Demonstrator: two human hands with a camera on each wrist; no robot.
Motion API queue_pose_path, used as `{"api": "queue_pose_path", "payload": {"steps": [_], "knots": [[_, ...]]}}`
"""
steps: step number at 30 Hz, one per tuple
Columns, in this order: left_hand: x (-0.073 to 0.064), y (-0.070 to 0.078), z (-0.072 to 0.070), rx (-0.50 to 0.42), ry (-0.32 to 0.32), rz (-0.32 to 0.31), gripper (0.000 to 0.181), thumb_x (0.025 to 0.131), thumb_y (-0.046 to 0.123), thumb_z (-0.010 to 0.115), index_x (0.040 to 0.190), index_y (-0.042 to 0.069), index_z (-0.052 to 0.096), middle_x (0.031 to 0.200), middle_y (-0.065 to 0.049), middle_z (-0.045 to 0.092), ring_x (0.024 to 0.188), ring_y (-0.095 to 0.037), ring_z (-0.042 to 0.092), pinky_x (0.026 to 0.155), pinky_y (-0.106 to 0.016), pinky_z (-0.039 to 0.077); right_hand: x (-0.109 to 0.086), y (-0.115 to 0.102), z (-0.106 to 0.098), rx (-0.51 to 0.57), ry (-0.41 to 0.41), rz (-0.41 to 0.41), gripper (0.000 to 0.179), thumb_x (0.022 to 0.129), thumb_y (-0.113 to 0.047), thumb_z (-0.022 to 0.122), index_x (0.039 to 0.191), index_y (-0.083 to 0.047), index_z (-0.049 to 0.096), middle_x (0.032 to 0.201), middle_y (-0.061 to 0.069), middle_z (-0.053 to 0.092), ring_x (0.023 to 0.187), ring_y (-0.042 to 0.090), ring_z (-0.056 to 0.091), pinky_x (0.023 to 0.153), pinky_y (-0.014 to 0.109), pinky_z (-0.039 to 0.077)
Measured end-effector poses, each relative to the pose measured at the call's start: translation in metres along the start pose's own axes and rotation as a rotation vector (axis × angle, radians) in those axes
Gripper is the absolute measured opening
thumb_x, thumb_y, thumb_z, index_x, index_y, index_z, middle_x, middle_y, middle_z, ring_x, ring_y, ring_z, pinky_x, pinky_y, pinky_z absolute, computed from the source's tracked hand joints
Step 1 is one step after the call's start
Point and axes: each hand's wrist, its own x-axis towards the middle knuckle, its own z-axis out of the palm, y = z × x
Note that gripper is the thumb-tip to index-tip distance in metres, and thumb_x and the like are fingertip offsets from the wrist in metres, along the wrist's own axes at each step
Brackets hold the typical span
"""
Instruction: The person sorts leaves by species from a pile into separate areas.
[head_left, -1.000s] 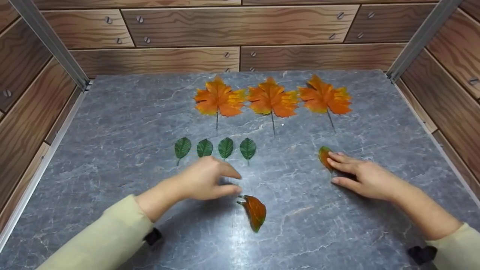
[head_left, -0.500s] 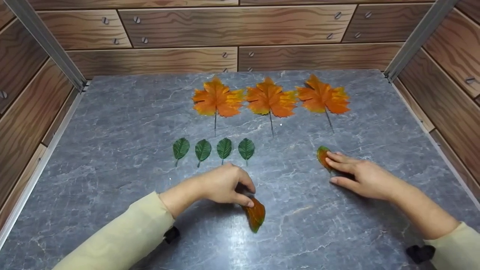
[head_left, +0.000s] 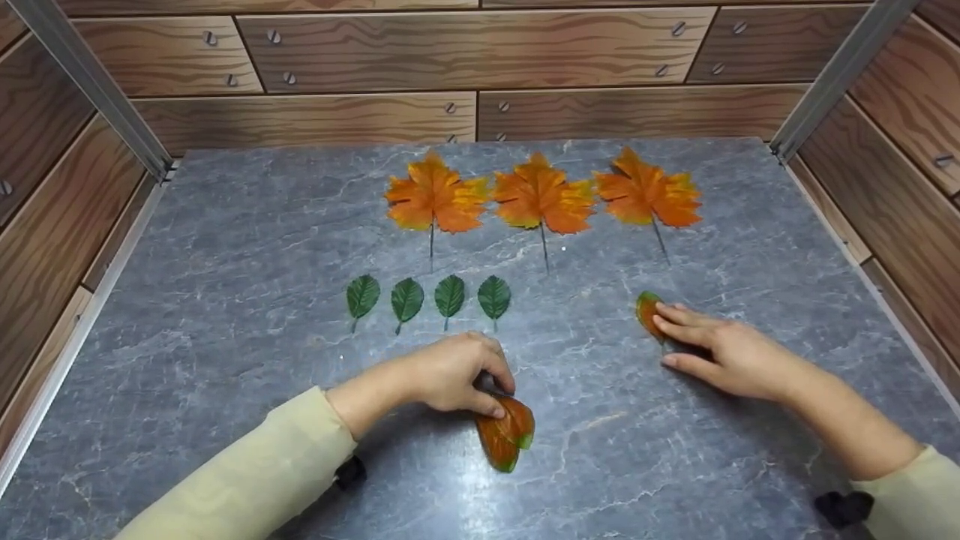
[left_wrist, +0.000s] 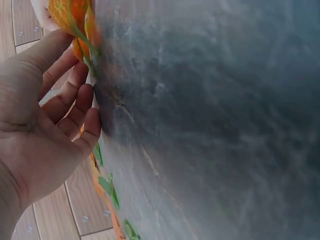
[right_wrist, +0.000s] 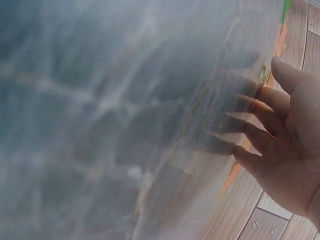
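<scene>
My left hand pinches orange-brown leaves with green tips between thumb and fingers, near the front middle of the table. At least two of them overlap. In the left wrist view the leaves show green stems, and the thumb lies on them. Further right, my right hand has its fingers stretched out, with fingertips resting on one small orange-green leaf. Part of that leaf is hidden under the fingers.
Several green leaves lie in a row just beyond my left hand. Three orange maple leaves with dark stems line the back of the grey marbled table. Wood-patterned panels enclose the table at the back and sides.
My left hand has moved right and toward me and taken hold of the orange-brown leaves, which now fan apart. My right hand has stayed on its leaf.
</scene>
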Motion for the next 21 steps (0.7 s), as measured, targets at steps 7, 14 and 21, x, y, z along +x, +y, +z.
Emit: {"api": "queue_pose_path", "payload": {"steps": [7, 14, 21], "knots": [[0.005, 0.001, 0.004, 0.085, 0.001, 0.03, 0.017, 0.087, 0.023, 0.088, 0.102, 0.016, 0.082, 0.099, 0.002, 0.07, 0.097, -0.015, 0.061, 0.098, -0.032, 0.048, -0.001, 0.0, -0.001, 0.016, -0.013, 0.015, 0.062, 0.107, -0.044, 0.065, 0.157, -0.01, 0.053, 0.167, 0.011, 0.041, 0.15, 0.044, 0.039, 0.116, 0.067, 0.035], [0.009, 0.005, 0.004, 0.112, -0.01, 0.011, 0.012, 0.087, 0.02, 0.086, 0.096, 0.016, 0.079, 0.096, 0.002, 0.067, 0.095, -0.016, 0.059, 0.091, -0.032, 0.049, -0.001, 0.001, -0.001, 0.015, -0.013, 0.02, 0.062, 0.106, -0.045, 0.065, 0.157, -0.01, 0.053, 0.167, 0.01, 0.041, 0.15, 0.044, 0.039, 0.116, 0.067, 0.035], [0.012, 0.006, 0.004, 0.023, -0.024, -0.028, 0.015, 0.086, 0.01, 0.084, 0.096, 0.015, 0.073, 0.086, 0.005, 0.066, 0.083, -0.012, 0.059, 0.077, -0.025, 0.047, 0.0, 0.001, 0.0, 0.015, -0.015, 0.012, 0.062, 0.106, -0.045, 0.065, 0.157, -0.011, 0.053, 0.167, 0.01, 0.04, 0.15, 0.043, 0.04, 0.117, 0.067, 0.034]]}}
